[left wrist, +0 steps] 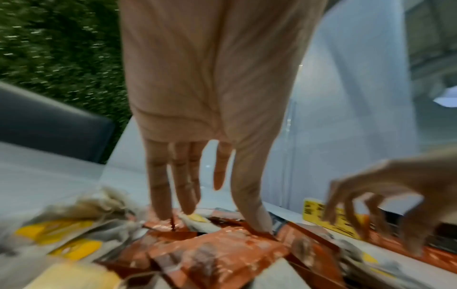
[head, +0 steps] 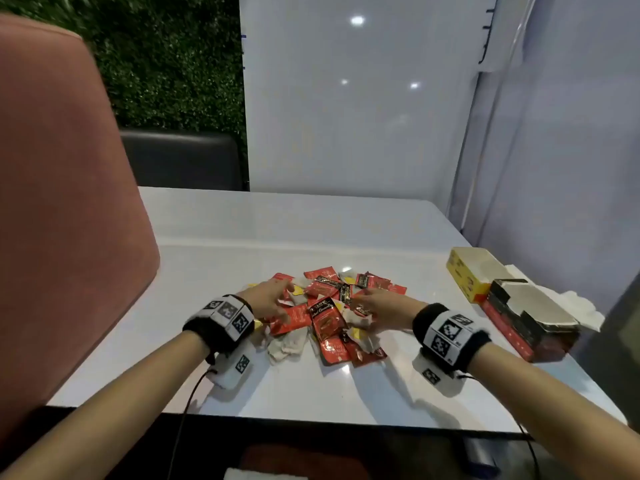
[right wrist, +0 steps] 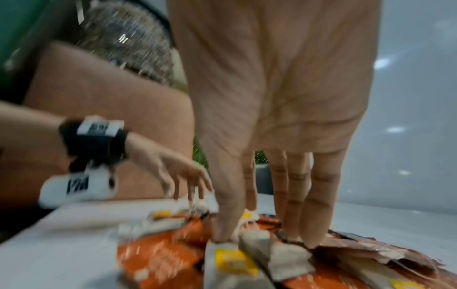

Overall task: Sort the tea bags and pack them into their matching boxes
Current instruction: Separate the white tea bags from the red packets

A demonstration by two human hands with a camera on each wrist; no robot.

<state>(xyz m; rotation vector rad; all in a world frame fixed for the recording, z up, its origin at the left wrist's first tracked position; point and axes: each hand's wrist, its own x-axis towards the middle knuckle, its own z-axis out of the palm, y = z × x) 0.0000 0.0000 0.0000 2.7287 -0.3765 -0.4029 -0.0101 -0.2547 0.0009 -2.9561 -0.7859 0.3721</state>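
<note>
Both hands on the mixed pile, sorting barely begun

The left hand (head: 268,301) rests with straight, spread fingers on the red sachets (head: 323,320) and white bags (head: 289,342) beneath it, gripping nothing; just right of it the right hand (head: 375,306) presses down likewise, fingers extended, holding nothing; well right of that hand stand the yellow box (head: 464,275) and the dark box (head: 526,323), both open. Judging by this, nothing is packed yet; next one hand must pinch out a single kind and carry it rightward to its box
</note>
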